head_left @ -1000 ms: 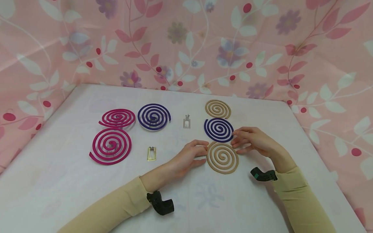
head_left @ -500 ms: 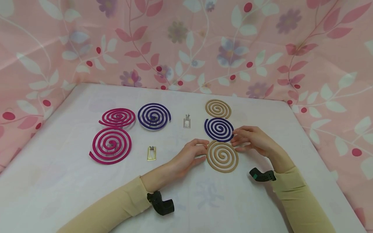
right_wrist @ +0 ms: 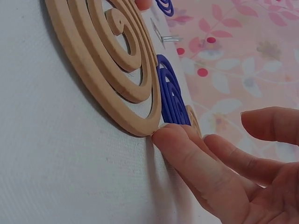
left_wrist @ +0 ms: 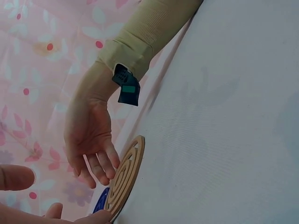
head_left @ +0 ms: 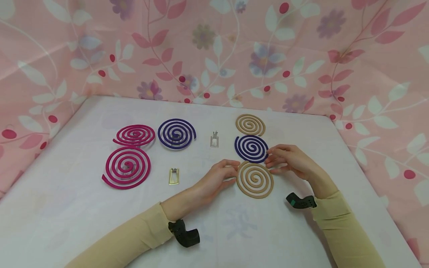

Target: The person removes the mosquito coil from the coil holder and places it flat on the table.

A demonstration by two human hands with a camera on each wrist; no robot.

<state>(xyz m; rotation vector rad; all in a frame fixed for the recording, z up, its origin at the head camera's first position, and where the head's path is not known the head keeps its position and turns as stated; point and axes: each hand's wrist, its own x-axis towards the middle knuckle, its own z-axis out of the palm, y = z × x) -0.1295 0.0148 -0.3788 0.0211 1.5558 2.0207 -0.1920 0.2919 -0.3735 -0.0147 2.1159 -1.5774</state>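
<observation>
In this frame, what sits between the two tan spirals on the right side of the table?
A dark blue spiral lies between the far tan spiral and the near tan spiral, as the head view shows.

Near tan coil [head_left: 255, 179]: flat spiral, several evenly spaced turns, sm. dark dot at its inner end per R wrist view; lies flat on white tabletop [head_left: 268, 234], nearest in a col. of 3. L hand [head_left: 212, 182], fingers extended, touches its L rim; R hand [head_left: 295, 160] has thumb tip on R rim, other fingers loosely bent. Blue coil [head_left: 252, 148]: same flat spiral, dk. blue, directly behind, edges v. close, contact unclear; R fingertips at its R edge. Far tan coil [head_left: 249, 125] lies flat just beyond the blue.
</observation>
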